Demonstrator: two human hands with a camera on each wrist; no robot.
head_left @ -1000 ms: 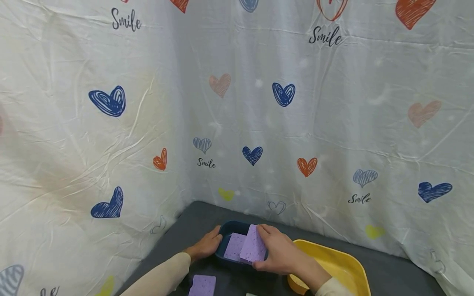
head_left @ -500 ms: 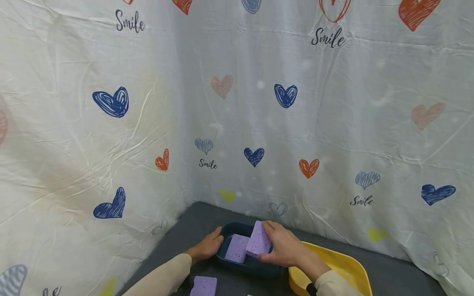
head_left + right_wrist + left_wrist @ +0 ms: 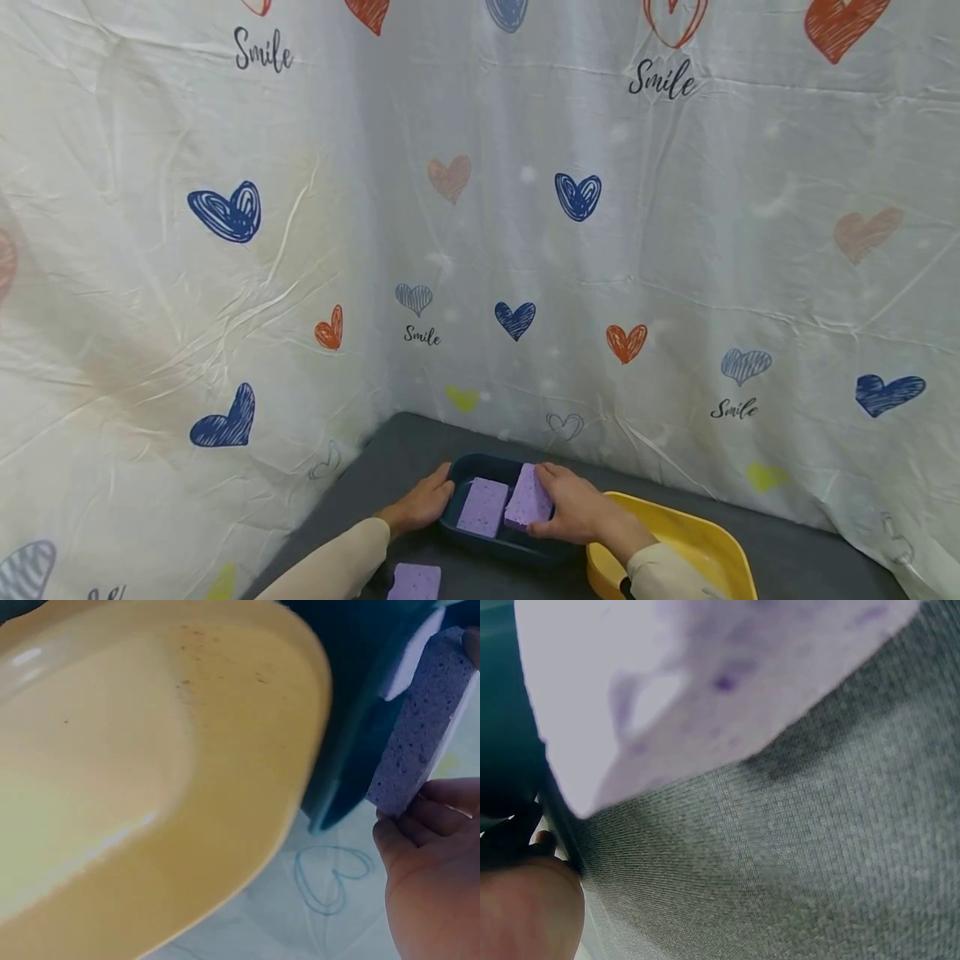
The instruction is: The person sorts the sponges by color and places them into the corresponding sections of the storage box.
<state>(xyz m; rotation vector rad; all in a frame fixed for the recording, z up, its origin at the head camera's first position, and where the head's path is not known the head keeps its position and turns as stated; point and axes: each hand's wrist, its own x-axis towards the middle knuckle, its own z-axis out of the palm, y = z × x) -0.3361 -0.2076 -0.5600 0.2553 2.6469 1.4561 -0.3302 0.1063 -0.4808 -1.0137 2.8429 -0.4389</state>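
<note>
At the left end of a dark blue plastic tub, my left hand grips the rim. My right hand pinches a purple speckled sponge by its edges over the tub's right half. In the right wrist view that sponge is tilted, with thumb and fingers at one end. Another purple sponge lies in the tub's left half. A further purple sponge rests on the table in front of the tub; it looms large as a pale sponge in the left wrist view.
A yellow tray stands right of the tub, under my right forearm. The dark grey table cover reaches back to a white curtain printed with hearts, which also hangs along the left side.
My right hand has carried its sponge rightward, off its overlap with the other sponge, then lowered it toward the tub. My left hand stays at the tub's left end.
</note>
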